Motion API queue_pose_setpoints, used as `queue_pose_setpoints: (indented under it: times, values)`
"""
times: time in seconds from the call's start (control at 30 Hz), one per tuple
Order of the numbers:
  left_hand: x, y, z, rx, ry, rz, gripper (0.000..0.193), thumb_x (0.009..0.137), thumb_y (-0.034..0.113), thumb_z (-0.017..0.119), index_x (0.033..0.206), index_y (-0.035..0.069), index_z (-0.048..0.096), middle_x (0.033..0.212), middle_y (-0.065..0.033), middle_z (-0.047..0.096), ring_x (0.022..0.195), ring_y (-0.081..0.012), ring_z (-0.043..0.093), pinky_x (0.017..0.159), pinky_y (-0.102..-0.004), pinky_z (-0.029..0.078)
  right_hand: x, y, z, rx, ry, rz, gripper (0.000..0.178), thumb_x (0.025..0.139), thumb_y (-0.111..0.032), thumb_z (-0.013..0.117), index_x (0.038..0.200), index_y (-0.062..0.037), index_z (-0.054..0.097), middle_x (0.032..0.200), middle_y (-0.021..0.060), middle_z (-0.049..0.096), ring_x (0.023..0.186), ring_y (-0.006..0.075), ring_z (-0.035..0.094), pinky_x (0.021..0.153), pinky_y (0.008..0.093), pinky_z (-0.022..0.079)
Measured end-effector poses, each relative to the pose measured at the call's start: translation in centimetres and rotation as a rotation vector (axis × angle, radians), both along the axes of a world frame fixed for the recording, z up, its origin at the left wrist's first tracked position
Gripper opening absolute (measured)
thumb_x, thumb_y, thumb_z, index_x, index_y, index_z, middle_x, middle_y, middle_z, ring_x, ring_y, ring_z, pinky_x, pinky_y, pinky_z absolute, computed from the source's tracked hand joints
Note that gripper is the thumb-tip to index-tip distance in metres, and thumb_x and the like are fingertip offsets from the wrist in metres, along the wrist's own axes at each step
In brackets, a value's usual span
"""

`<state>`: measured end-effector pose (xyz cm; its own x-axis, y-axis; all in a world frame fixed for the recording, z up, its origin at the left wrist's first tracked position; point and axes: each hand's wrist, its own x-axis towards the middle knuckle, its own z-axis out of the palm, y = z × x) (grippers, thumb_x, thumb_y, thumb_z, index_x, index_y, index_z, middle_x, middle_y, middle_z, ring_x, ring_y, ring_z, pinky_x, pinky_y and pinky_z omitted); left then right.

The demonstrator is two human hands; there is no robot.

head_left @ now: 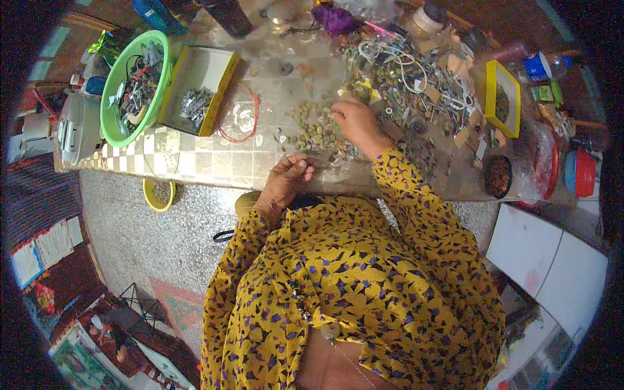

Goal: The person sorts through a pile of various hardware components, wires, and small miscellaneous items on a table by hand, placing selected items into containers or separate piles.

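My left hand (pixel 288 177) rests at the near edge of the table with its fingers curled in. Whatever it may hold is too small to make out. My right hand (pixel 357 125) reaches over the table, fingertips bent together at the right side of a spread of small round greenish-brown pieces (pixel 313 123). Anything between those fingertips is hidden. Small clear scraps (pixel 341 151) lie between the two hands. Just beyond my right hand is a bit of yellow paper or plastic (pixel 372 92).
A heap of metal bits and white cord (pixel 416 75) covers the table's right side. Leftward stand a green basin (pixel 104 97) and a yellow-edged box (pixel 209 120) of metal parts, with a red loop (pixel 257 107) beside it. Another yellow box (pixel 516 97) and a dark bowl (pixel 489 175) are rightward.
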<state>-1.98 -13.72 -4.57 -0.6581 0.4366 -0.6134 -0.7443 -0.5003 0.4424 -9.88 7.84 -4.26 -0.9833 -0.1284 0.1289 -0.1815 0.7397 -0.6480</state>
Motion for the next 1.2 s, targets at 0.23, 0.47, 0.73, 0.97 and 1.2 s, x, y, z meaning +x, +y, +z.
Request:
queue_pose_setpoints:
  times: [0.23, 0.47, 0.73, 0.97, 1.2]
  values:
    - [0.0, 0.1, -0.4, -0.052, 0.012, -0.035, 0.020, 0.081, 0.004, 0.054, 0.101, 0.001, 0.051, 0.087, -0.0072, 0.057, 0.074, -0.0144, 0.055, 0.065, -0.0235, 0.047, 0.0, 0.5, -0.1, -0.174, -0.286, -0.014, 0.011, 0.074, -0.014, 0.056, 0.075, -0.0033, 0.060, 0.074, 0.0163, 0.058, 0.069, 0.0340, 0.056, 0.062, 0.0405, 0.044]
    - [0.3, 0.1, -0.8, -0.033, 0.033, -0.064, 0.024, 0.080, 0.007, 0.055, 0.103, 0.002, 0.050, 0.084, -0.0053, 0.055, 0.073, -0.0138, 0.052, 0.067, -0.0240, 0.045, 0.7, 1.7, 0.3, -0.042, -0.155, -0.136, 0.013, 0.075, -0.016, 0.056, 0.078, -0.0045, 0.060, 0.074, 0.0152, 0.058, 0.069, 0.0314, 0.056, 0.062, 0.0383, 0.044]
    - [0.0, 0.2, -0.1, -0.080, 0.037, -0.097, 0.022, 0.082, 0.007, 0.053, 0.103, 0.002, 0.050, 0.084, -0.0059, 0.057, 0.071, -0.0131, 0.052, 0.065, -0.0227, 0.043, 1.2, 0.1, 0.7, -0.050, -0.117, -0.002, 0.015, 0.073, -0.010, 0.057, 0.087, -0.0053, 0.060, 0.086, 0.0132, 0.057, 0.079, 0.0303, 0.055, 0.068, 0.0364, 0.044]
    - [-0.1, 0.0, 0.0, -0.062, 0.065, -0.097, 0.020, 0.083, 0.007, 0.052, 0.102, 0.002, 0.050, 0.082, -0.0052, 0.056, 0.070, -0.0129, 0.052, 0.065, -0.0221, 0.044, 1.4, 0.0, -1.6, -0.010, -0.007, 0.045, 0.017, 0.072, -0.008, 0.057, 0.088, -0.0028, 0.058, 0.087, 0.0146, 0.054, 0.078, 0.0300, 0.054, 0.068, 0.0355, 0.044]
    - [0.1, 0.1, 0.2, -0.082, 0.012, -0.066, 0.018, 0.082, 0.006, 0.053, 0.099, 0.001, 0.051, 0.083, -0.0054, 0.056, 0.070, -0.0127, 0.052, 0.066, -0.0225, 0.045, 1.9, 0.7, 0.6, -0.483, -0.295, -0.182, 0.015, 0.079, -0.017, 0.057, 0.083, -0.0027, 0.056, 0.074, 0.0046, 0.056, 0.064, 0.0132, 0.053, 0.059, 0.0256, 0.041]
